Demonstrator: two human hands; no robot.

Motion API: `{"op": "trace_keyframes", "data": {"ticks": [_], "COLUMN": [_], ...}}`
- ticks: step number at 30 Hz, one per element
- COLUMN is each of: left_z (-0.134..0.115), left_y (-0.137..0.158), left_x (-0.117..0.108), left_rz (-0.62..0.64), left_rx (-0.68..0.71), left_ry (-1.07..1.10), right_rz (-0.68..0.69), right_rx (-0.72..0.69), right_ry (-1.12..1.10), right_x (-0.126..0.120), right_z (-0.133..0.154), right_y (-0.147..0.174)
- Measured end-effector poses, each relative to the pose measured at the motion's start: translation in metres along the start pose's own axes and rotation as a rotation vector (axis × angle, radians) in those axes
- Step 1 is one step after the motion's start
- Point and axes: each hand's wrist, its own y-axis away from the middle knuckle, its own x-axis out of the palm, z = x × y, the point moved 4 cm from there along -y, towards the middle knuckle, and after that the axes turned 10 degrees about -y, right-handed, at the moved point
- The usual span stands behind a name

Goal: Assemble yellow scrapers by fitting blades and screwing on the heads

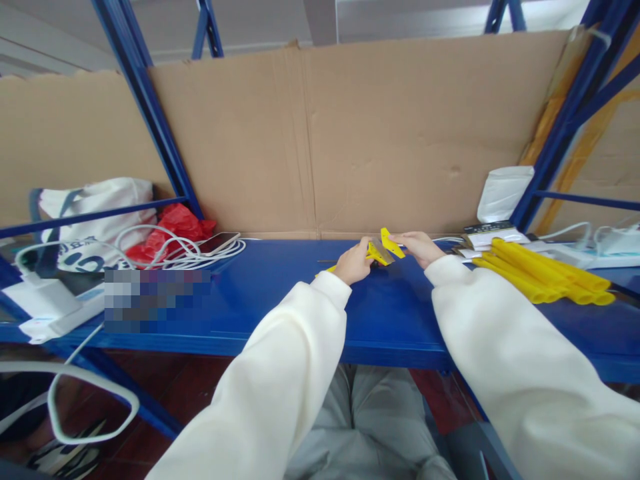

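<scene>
My left hand [354,261] is closed around a yellow scraper-like tool [381,254] with a flat grey metal blade. A yellow end of it shows behind the hand, by the left cuff. My right hand [419,247] pinches a small angular yellow plastic piece [393,243] by its right side. That piece is close to the blade's edge; whether the two touch I cannot tell. Both hands are just above the blue shelf top [395,313], near its back. The fingers cover part of each thing.
Several yellow tubes [545,270] lie on the right, beside black-and-white packets [493,233]. Leftward are coiled white cables [225,251], a red plastic bag [175,227], a white cloth bag [100,207] and a power strip [65,313]. A cardboard panel [390,133] stands behind, between blue posts.
</scene>
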Motion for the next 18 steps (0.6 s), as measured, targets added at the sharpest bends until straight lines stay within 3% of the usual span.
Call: {"op": "trace_keyframes", "data": {"ticks": [6, 18], "left_z": [-0.001, -0.006], "left_y": [0.0, 0.001], "left_x": [0.001, -0.001], "left_rz": [-0.002, -0.015], "left_rx": [0.029, 0.108], "left_ry": [0.009, 0.022], "right_rz": [0.05, 0.066], "right_rx": [-0.094, -0.108], "right_ry": [0.057, 0.065], "right_x": [0.011, 0.01], "right_z": [-0.002, -0.008], "right_y": [0.002, -0.003]}}
